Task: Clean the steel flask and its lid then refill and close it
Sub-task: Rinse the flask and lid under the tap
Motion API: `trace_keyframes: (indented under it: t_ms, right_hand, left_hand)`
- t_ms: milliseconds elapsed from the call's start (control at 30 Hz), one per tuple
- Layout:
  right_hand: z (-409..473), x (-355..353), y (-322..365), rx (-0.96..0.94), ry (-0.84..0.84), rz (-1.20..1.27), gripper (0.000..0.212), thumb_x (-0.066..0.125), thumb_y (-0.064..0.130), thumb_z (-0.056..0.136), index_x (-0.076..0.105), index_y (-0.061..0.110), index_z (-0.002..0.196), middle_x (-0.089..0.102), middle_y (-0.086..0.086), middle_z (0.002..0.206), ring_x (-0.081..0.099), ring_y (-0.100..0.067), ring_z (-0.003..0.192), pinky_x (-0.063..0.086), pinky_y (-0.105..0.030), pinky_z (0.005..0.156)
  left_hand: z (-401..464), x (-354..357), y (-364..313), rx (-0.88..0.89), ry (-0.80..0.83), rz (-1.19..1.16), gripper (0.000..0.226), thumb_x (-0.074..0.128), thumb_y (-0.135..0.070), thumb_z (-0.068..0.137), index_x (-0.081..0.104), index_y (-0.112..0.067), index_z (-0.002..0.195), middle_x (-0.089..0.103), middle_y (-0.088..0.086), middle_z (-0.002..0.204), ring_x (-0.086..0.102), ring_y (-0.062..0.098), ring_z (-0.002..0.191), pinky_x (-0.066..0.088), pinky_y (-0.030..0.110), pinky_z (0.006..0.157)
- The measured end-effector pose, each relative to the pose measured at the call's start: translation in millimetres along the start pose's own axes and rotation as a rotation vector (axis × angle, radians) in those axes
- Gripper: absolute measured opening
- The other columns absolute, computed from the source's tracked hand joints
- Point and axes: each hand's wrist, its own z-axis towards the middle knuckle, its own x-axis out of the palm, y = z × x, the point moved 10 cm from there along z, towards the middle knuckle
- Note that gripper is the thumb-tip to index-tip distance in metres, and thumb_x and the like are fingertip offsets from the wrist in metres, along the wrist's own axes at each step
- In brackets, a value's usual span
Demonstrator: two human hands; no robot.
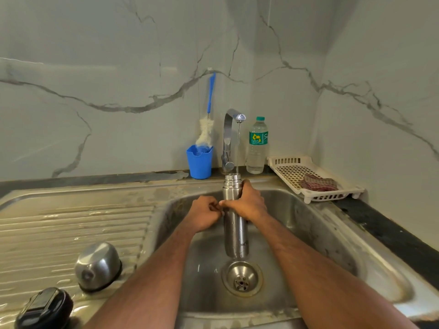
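The steel flask (235,233) stands upright and open over the sink basin (297,233), its threaded mouth right under the tap (234,119). A thin stream of water runs from the tap into the mouth. My right hand (247,201) grips the flask's upper body. My left hand (206,213) is beside the flask on its left, fingers curled, fingertips close to my right thumb; whether it touches the flask is unclear. A steel cup-shaped lid (98,265) lies upside down on the draining board, with a black inner cap (45,309) in front of it.
A blue cup (199,162) with a blue-handled bottle brush (209,115) stands left of the tap. A plastic water bottle (257,146) stands to its right. A white rack (306,172) holding a checked cloth (318,182) sits in the corner. The drain (242,277) lies below the flask.
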Motion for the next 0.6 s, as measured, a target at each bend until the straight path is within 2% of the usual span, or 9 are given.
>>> trace_keyframes:
  t_ms: [100, 167, 267, 333, 433, 533, 600]
  right_hand:
    - [2, 5, -4, 0.003, 0.024, -0.018, 0.079, 0.092, 0.047, 0.062, 0.048, 0.026, 0.124, 0.065, 0.002, 0.118, 0.064, -0.022, 0.108, 0.056, -0.047, 0.094]
    - [2, 2, -7, 0.010, 0.020, 0.019, 0.079, 0.093, 0.043, 0.063, 0.048, 0.025, 0.125, 0.065, 0.001, 0.117, 0.065, -0.021, 0.106, 0.057, -0.048, 0.092]
    - [3, 1, -10, 0.015, 0.028, 0.085, 0.079, 0.093, 0.038, 0.064, 0.046, 0.027, 0.126, 0.065, 0.003, 0.114, 0.066, -0.019, 0.100, 0.060, -0.049, 0.086]
    - [2, 2, -8, 0.015, 0.039, 0.142, 0.085, 0.093, 0.037, 0.064, 0.041, 0.031, 0.131, 0.063, 0.003, 0.115, 0.067, -0.020, 0.100, 0.062, -0.048, 0.079]
    - [1, 3, -4, 0.013, 0.049, 0.205, 0.087, 0.092, 0.033, 0.068, 0.037, 0.034, 0.136, 0.063, 0.001, 0.119, 0.066, -0.020, 0.101, 0.063, -0.043, 0.070]
    - [-1, 3, -5, 0.035, 0.084, 0.243, 0.085, 0.091, 0.031, 0.072, 0.036, 0.036, 0.137, 0.061, 0.002, 0.118, 0.066, -0.023, 0.099, 0.063, -0.046, 0.059]
    - [-1, 5, -6, 0.039, 0.106, 0.269, 0.086, 0.090, 0.028, 0.073, 0.035, 0.034, 0.139, 0.061, 0.001, 0.120, 0.066, -0.024, 0.101, 0.063, -0.048, 0.059]
  left_hand:
    - [0, 6, -3, 0.017, 0.040, -0.020, 0.013, 0.073, -0.008, 0.082, 0.068, -0.018, 0.087, 0.070, 0.001, 0.082, 0.066, 0.015, 0.080, 0.052, 0.027, 0.069]
    - [0, 8, -5, 0.031, 0.055, -0.039, 0.019, 0.080, -0.014, 0.079, 0.066, -0.020, 0.091, 0.070, -0.001, 0.087, 0.066, 0.015, 0.083, 0.051, 0.025, 0.070]
    - [-3, 17, -5, 0.018, 0.104, -0.115, 0.046, 0.088, -0.028, 0.074, 0.059, -0.022, 0.110, 0.068, -0.005, 0.100, 0.066, 0.011, 0.087, 0.049, 0.019, 0.063]
    - [-6, 26, -8, 0.003, 0.131, -0.149, 0.063, 0.089, -0.030, 0.074, 0.052, -0.023, 0.123, 0.065, -0.008, 0.109, 0.065, 0.008, 0.093, 0.051, 0.017, 0.061]
    - [-5, 27, -13, 0.024, 0.068, -0.191, 0.081, 0.093, -0.023, 0.068, 0.048, -0.020, 0.135, 0.065, -0.005, 0.119, 0.064, 0.007, 0.100, 0.055, 0.022, 0.078]
    - [-3, 24, -17, 0.047, 0.023, -0.195, 0.082, 0.094, -0.018, 0.065, 0.051, -0.017, 0.135, 0.067, -0.006, 0.116, 0.065, 0.005, 0.097, 0.054, 0.022, 0.081]
    - [-2, 24, -16, 0.058, 0.026, -0.198, 0.081, 0.094, -0.018, 0.064, 0.052, -0.018, 0.133, 0.067, -0.007, 0.113, 0.065, 0.004, 0.098, 0.055, 0.022, 0.083]
